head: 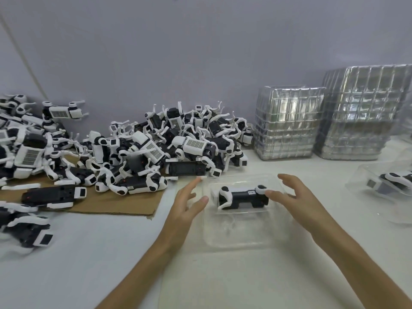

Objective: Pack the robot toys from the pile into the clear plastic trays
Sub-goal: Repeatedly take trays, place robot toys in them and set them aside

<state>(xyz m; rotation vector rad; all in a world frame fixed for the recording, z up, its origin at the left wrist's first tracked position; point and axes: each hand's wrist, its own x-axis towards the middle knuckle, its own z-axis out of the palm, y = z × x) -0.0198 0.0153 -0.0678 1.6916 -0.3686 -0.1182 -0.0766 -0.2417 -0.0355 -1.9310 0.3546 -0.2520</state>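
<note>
A black and white robot toy point(243, 197) lies on its side in the far half of a clear plastic tray point(240, 239) in front of me. My left hand point(189, 204) hovers just left of the tray, fingers spread and holding nothing. Over the tray's right side, my right hand point(294, 197) has straight, spread fingers, with a fingertip close to the toy's white rear joint. A big pile of robot toys point(156, 148) spreads across the table's left and middle.
A brown cardboard sheet point(116, 204) lies under part of the pile. Two stacks of clear trays point(287, 121) point(361, 112) stand at the back right against the wall. Another tray with a toy in it point(388, 186) sits at the right edge.
</note>
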